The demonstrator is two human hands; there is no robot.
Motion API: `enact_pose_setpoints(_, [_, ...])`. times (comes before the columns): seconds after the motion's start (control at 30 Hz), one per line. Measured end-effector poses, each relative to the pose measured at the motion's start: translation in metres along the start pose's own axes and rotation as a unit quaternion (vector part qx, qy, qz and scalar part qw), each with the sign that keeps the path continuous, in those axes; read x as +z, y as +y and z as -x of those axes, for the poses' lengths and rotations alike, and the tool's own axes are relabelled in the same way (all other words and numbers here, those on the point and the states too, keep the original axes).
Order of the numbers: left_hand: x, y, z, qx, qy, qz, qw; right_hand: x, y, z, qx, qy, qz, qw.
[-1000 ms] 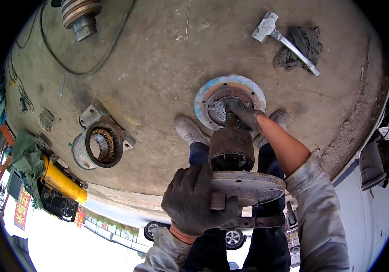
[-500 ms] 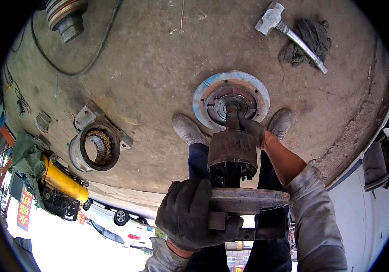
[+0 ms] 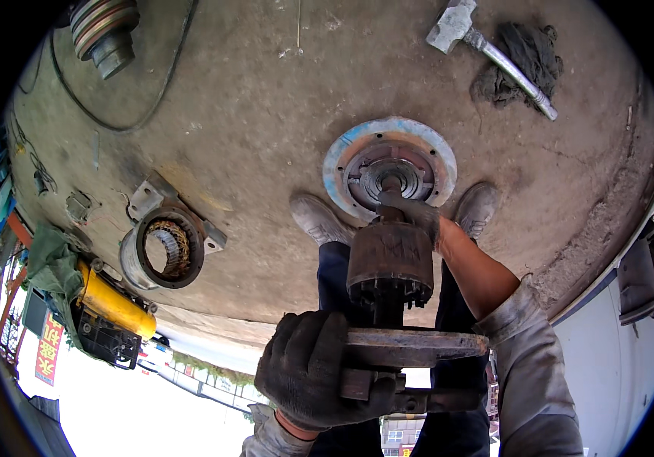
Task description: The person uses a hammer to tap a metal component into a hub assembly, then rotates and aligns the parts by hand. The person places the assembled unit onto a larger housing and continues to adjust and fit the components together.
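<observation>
Head view: left hand (image 3: 304, 373) clasps rusty metal disc (image 3: 418, 343); right hand (image 3: 416, 216) grasps steel shaft (image 3: 391, 185) of brown cylindrical rotor (image 3: 391, 257), over blue-rimmed round metal flange (image 3: 447, 164); uneven support could tilt the rotor.

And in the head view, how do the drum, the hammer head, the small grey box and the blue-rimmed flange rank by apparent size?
1. Blue-rimmed flange
2. Drum, nearer the camera
3. Hammer head
4. Small grey box

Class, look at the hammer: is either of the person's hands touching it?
No: the hammer lies apart, handle across a dark rag, while the left hand holds the round plate and the right hand the shaft.
</observation>
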State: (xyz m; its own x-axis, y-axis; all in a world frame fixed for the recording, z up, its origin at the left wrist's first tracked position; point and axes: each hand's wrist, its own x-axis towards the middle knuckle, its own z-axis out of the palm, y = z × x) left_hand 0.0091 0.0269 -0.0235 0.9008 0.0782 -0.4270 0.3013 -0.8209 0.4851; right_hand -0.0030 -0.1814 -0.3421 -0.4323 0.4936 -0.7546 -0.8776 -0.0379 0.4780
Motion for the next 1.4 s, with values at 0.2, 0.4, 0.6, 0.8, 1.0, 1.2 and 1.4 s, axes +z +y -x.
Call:
enact_pose_setpoints(0.2, [0.003, -0.002, -0.001, 0.015, 0.012, 0.017, 1.0, -0.002, 0.007, 0.033, -0.051, -0.071, 0.018, 0.996])
enact_pose_setpoints(0.4, [-0.001, 0.001, -0.004, 0.015, -0.005, 0.013, 1.0, -0.015, -0.003, 0.033, -0.078, -0.126, 0.05, 0.988])
enact_pose_setpoints(0.6, [0.007, -0.006, -0.004, 0.026, 0.034, 0.015, 0.999, 0.008, -0.003, 0.064, -0.171, 0.158, 0.247, 0.941])
enact_pose_setpoints(0.8, [-0.005, 0.001, -0.007, -0.005, 0.005, 0.016, 1.0, -0.026, 0.061, 0.136, -0.253, 0.145, 0.1, 0.951])
enact_pose_setpoints(1.0, [-0.003, 0.001, -0.006, -0.017, 0.051, 0.039, 0.998, -0.053, 0.155, 0.245, -0.314, 0.024, -0.018, 0.949])
enact_pose_setpoints(1.2, [-0.008, -0.001, 0.0, -0.024, 0.08, 0.042, 0.996, -0.033, 0.229, 0.278, -0.375, 0.061, 0.079, 0.922])
enact_pose_setpoints(1.4, [-0.007, -0.009, 0.0, 0.005, 0.131, 0.098, 0.987, -0.032, 0.275, 0.262, -0.386, 0.099, 0.057, 0.915])
